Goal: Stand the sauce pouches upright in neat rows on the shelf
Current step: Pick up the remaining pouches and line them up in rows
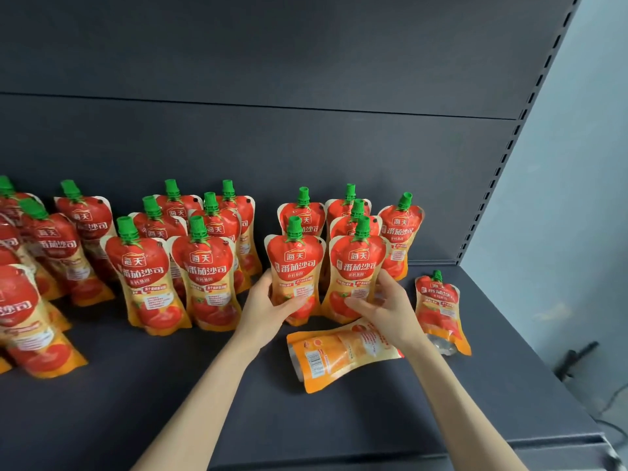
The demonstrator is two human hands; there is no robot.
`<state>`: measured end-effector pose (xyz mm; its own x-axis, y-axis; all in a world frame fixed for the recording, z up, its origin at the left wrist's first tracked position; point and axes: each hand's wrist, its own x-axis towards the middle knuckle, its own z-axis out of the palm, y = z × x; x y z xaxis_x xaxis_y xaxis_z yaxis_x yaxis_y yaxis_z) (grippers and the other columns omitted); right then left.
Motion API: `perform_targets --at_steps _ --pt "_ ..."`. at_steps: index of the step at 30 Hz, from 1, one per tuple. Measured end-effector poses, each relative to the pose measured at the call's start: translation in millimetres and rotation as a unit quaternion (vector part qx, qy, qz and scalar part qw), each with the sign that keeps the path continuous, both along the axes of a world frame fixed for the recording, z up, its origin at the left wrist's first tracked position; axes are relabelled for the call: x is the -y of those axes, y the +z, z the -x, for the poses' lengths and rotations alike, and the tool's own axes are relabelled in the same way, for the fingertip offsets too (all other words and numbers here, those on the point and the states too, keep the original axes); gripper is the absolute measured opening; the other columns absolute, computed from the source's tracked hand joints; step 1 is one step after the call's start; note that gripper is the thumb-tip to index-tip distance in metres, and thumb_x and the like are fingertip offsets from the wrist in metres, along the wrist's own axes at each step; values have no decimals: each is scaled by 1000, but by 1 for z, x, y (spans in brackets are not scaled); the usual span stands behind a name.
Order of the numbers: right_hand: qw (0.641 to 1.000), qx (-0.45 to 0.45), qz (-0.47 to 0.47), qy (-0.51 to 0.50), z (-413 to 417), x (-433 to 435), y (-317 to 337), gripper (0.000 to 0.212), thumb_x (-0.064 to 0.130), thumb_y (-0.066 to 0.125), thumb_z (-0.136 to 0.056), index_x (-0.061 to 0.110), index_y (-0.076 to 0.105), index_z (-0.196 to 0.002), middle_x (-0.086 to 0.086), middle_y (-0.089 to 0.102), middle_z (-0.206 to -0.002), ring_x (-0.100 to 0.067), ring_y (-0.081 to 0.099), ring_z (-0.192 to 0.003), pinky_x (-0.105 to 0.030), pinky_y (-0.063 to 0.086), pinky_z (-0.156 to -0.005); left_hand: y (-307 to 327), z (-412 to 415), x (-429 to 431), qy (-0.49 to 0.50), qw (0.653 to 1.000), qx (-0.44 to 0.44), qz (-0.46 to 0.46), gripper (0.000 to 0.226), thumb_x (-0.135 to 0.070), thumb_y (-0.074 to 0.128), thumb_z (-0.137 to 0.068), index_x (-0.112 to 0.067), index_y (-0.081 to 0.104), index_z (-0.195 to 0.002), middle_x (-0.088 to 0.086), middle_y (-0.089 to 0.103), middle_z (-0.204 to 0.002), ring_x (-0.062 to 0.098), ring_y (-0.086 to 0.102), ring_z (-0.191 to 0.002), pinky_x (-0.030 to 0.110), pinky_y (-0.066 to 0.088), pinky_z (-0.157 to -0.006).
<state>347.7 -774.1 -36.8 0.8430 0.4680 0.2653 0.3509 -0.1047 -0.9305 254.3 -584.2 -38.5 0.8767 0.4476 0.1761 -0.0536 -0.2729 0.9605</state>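
Note:
Several red-and-orange sauce pouches with green caps stand on the dark shelf [170,402]. My left hand [268,307] grips the lower part of an upright front pouch [295,266]. My right hand [384,307] holds the neighbouring upright front pouch [356,270] at its right side and bottom. Below my right wrist one pouch [336,358] lies flat on the shelf, its barcode side up. Another pouch [438,307] stands alone at the far right, leaning a little.
More pouches stand in rows behind the two held ones and to the left [142,277], some leaning at the far left [30,317]. The shelf's back panel [306,147] rises behind. A slotted upright [509,147] marks the right end, and the shelf's front lip [475,450] runs below.

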Motion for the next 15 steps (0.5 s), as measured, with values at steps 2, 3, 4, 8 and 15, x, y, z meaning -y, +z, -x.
perform_targets --at_steps 2,3,4,8,15 --pt "1000 12 3 -13 0 -3 -1 40 12 72 -80 21 54 -115 16 65 -105 0 62 -96 -10 51 -75 -4 1 -2 8 1000 -1 0 48 -20 75 -76 -27 51 -118 -13 62 -107 4 58 -102 22 46 -85" --pt "1000 19 8 -17 -1 -4 -1 39 13 72 -80 21 55 -114 15 65 -105 -2 62 -97 -10 51 -74 -5 1 -3 12 1000 1 0 48 -19 75 -76 -26 52 -118 -13 62 -106 4 59 -101 21 47 -84" --pt "1000 21 12 -18 -2 -4 -1 37 14 72 -80 19 56 -114 13 65 -106 -4 62 -98 -11 51 -75 -4 1 -4 14 1000 2 -3 48 -18 76 -75 -24 53 -118 -14 62 -105 4 59 -100 18 48 -82" --pt "1000 14 17 -5 -8 -2 -1 38 12 72 -80 15 59 -115 5 68 -110 -9 63 -102 -18 53 -80 -4 2 -4 24 999 13 -22 47 -17 76 -75 -20 56 -118 -18 62 -100 -1 60 -95 10 47 -75" --pt "999 41 22 -9 -9 -3 -4 36 12 70 -81 13 60 -115 3 68 -110 -9 63 -102 -16 52 -82 -6 1 -7 33 999 15 -28 49 -16 74 -77 -18 54 -122 -9 64 -108 6 60 -101 23 50 -86"
